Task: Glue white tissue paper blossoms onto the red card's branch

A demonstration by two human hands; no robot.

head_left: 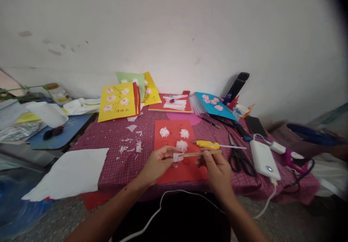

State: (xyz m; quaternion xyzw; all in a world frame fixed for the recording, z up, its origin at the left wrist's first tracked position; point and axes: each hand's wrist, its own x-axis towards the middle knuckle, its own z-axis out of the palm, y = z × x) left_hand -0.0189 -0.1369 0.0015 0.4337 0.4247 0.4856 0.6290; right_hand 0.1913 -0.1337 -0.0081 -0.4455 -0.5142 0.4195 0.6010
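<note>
My left hand (161, 162) pinches a small white piece of thin paper (178, 157) between thumb and fingers. My right hand (219, 169) grips a flat wooden stick (199, 154), whose left tip meets the white paper. Both hands are over a red sheet (176, 175) that bears three visible white ruffled paper flowers (181, 146). Faint drawn lines run between the flowers. Just beyond the stick lies a yellow tool with a dark tip (207, 145), a thin white rod sticking out of its right end. Black scissors (240, 158) rest right of my right hand.
White paper scraps (132, 144) litter the checkered cloth (114, 133); a large white sheet (73, 173) overhangs its left side. Finished-looking flower cards (115, 102) lean at the back. A white power bank (265, 158) with cables sits right. A white cable (163, 200) crosses in front.
</note>
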